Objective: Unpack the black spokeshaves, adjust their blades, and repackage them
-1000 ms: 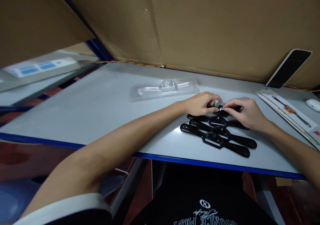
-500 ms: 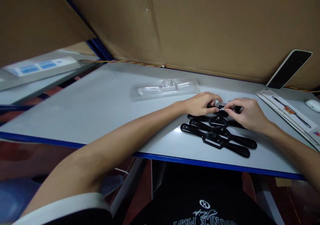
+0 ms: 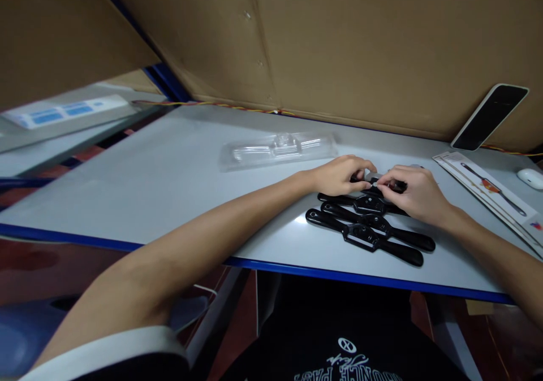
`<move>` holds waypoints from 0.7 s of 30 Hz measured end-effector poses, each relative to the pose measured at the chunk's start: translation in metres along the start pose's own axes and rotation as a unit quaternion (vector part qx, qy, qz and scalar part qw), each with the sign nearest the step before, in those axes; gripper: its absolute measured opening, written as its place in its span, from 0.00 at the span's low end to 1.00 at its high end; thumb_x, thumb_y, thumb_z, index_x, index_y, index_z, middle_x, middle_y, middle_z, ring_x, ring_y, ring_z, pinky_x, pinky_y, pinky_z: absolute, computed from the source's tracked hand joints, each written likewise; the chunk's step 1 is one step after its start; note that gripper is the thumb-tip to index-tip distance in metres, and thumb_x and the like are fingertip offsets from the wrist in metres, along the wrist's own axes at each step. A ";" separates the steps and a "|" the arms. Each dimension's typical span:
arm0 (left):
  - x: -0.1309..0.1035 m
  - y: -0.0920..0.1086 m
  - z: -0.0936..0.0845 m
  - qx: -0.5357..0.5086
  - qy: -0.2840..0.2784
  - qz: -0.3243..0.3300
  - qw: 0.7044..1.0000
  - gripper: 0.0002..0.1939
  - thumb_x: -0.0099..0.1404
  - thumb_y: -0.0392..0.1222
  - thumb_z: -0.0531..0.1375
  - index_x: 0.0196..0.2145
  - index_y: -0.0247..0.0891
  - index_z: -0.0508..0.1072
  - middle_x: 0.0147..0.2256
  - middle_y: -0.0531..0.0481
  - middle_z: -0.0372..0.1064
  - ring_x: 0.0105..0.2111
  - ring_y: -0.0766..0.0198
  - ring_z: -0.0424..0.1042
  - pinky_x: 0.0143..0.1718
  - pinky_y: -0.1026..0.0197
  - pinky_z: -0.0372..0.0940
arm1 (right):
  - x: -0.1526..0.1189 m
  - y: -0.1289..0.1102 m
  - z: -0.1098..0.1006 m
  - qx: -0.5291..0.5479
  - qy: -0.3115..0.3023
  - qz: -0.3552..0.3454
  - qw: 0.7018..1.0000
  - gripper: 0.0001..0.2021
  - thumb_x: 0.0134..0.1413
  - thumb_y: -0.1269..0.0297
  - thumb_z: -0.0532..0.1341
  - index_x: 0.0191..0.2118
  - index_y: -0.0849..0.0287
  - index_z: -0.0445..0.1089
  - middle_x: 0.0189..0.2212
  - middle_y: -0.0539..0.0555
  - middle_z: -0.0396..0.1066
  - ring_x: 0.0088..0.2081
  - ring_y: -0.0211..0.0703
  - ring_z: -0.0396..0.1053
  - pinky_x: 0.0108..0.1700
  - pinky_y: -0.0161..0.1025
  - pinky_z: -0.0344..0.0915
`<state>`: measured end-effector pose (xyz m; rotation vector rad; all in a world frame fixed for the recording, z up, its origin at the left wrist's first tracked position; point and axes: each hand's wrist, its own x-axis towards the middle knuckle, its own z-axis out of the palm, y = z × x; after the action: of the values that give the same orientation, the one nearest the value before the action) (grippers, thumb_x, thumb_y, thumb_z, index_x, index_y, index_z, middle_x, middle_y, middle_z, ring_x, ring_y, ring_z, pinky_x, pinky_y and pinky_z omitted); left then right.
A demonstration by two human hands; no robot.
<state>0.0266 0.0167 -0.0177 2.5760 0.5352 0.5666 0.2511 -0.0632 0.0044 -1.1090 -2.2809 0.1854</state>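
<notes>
Three black two-handled tools lie side by side on the grey table: the nearest tool (image 3: 363,237), the middle one (image 3: 377,223) and the farther one (image 3: 368,204). Just beyond them my left hand (image 3: 344,175) curls its fingers and thumb around the left end of another black tool, mostly covered by both hands. My right hand (image 3: 409,191) pinches a small shiny piece (image 3: 375,185) at that tool's middle, its thumb and forefinger close to my left thumb.
A clear plastic tray (image 3: 280,150) lies behind my left forearm. Printed cards (image 3: 487,191) lie at the right, near a white mouse-like object (image 3: 530,178). A phone (image 3: 490,116) leans against the cardboard wall (image 3: 360,47).
My right hand has shifted very slightly to the left at the small piece. My left hand holds its place, and the tools lie as before.
</notes>
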 end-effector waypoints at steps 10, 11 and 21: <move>0.000 0.002 0.000 0.001 0.002 0.000 1.000 0.21 0.67 0.50 0.56 0.49 0.33 0.75 0.32 0.48 0.71 0.32 0.59 0.69 0.40 0.55 0.64 | 0.002 0.002 0.002 -0.007 -0.027 0.017 0.999 0.11 0.61 0.63 0.65 0.26 0.55 0.69 0.23 0.50 0.71 0.25 0.40 0.64 0.31 0.41 0.59; 0.000 0.002 0.000 0.001 0.003 -0.001 1.000 0.21 0.67 0.50 0.56 0.49 0.33 0.75 0.32 0.48 0.71 0.32 0.59 0.69 0.40 0.55 0.64 | 0.002 0.002 0.002 -0.009 -0.034 0.007 0.999 0.12 0.62 0.63 0.65 0.26 0.56 0.70 0.23 0.50 0.71 0.26 0.40 0.64 0.31 0.41 0.59; -0.001 0.001 0.000 -0.007 0.004 0.001 1.000 0.19 0.68 0.49 0.57 0.49 0.34 0.75 0.32 0.49 0.70 0.32 0.60 0.68 0.39 0.57 0.63 | -0.003 0.002 -0.005 -0.039 -0.066 -0.084 0.994 0.13 0.68 0.63 0.58 0.43 0.57 0.82 0.33 0.55 0.73 0.31 0.42 0.68 0.37 0.42 0.62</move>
<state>0.0263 0.0150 -0.0177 2.5627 0.5290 0.5810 0.2565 -0.0647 0.0064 -0.9621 -2.5047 0.1062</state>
